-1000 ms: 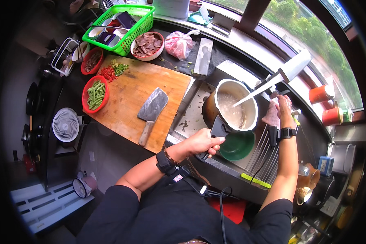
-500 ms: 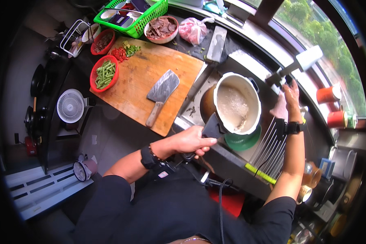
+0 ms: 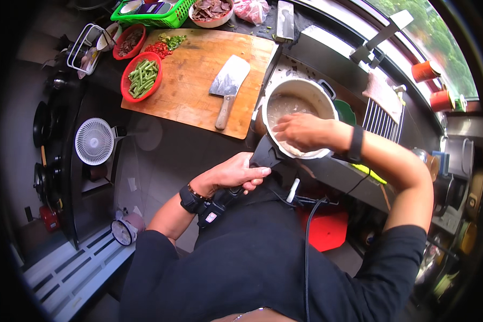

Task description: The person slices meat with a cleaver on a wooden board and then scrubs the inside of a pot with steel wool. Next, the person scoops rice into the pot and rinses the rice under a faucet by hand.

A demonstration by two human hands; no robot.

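Observation:
A deep light-metal pot holds cloudy, whitish water and stands over the sink. My left hand is closed around its black handle, the thumb along the top. My right hand reaches inside the pot over the right rim, palm down, with slightly spread fingers. Its fingertips are at the cloudy water, and I see nothing held in them. Left of the pot, a cleaver with a wooden grip lies on the wooden cutting board.
A red bowl of cut green beans and chopped red and green peppers sit at the board's left. Behind are a bowl of sliced meat and a green basket. Right of the pot are a faucet, a green bowl and a rack.
My right hand has come down from beside the faucet into the pot. My left hand keeps hold of the handle. The view has shifted, and the pot appears tilted differently.

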